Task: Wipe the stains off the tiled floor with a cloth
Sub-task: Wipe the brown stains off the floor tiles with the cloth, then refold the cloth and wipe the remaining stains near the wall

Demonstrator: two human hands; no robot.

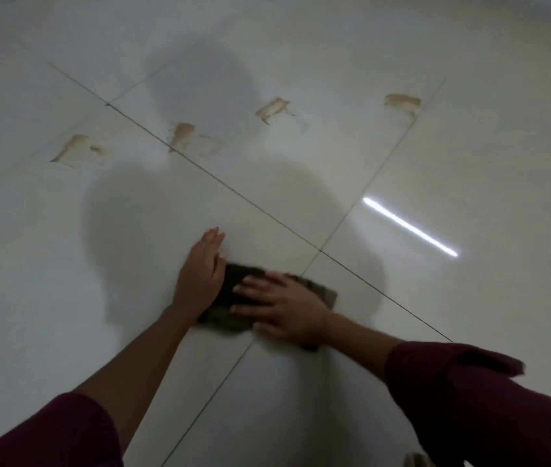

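A dark folded cloth (230, 288) lies flat on the pale tiled floor (65, 264), near a crossing of grout lines. My left hand (201, 274) lies along the cloth's left edge with straight fingers pointing away from me. My right hand (282, 306) presses flat on top of the cloth, fingers spread and pointing left. Several brown stains sit farther off: one at the far left (71, 148), one on a grout line (181, 134), one in the middle (272, 109) and one at the far right (402, 102).
A bright strip of reflected light (408, 225) lies on the tile to the right. Shadows of my head and arms fall across the tiles between the cloth and the stains. A small brownish object (417, 460) shows at the bottom edge.
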